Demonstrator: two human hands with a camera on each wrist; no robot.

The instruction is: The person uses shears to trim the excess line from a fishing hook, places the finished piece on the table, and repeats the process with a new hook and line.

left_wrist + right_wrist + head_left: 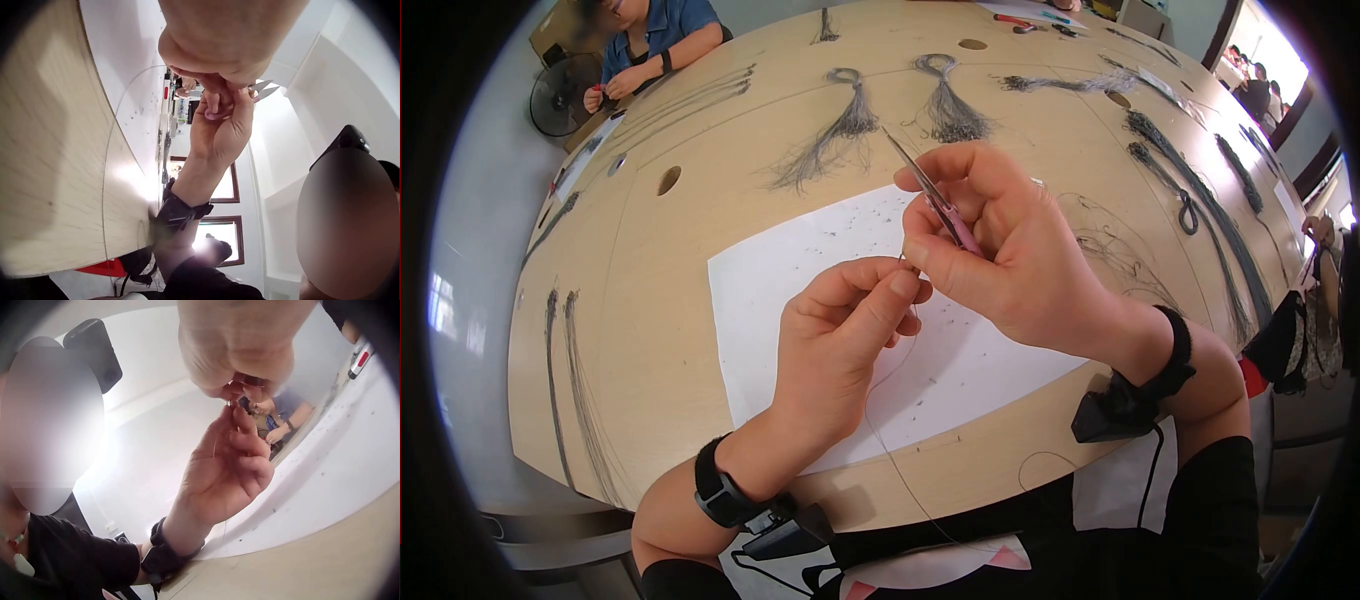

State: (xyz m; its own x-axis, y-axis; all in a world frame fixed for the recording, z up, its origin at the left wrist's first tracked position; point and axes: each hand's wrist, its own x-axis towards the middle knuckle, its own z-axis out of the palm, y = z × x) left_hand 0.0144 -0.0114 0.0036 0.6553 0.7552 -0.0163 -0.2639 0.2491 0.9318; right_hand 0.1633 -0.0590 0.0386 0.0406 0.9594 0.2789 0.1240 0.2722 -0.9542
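Above the white paper (pixel 820 240), my left hand (pixel 835 335) pinches a thin dark thread (pixel 890 455) between thumb and index finger; its tail hangs toward my lap. My right hand (pixel 1010 255) touches the left fingertips and pinches at the same spot with thumb and finger. Pink-handled scissors (pixel 945 212) lie in the right hand, blades pointing up and away to the left. In the left wrist view the scissor blades (pixel 267 91) stand apart beyond the fingers. What exactly is between the fingertips is too small to tell.
Looped thread bundles (pixel 855 115) lie beyond the paper, with long dark bundles (pixel 1200 200) at the right and thinner strands (pixel 565 380) at the left. Loose thread curls (pixel 1120 240) lie right of the paper. A person (pixel 660 45) sits across the table (pixel 670 330).
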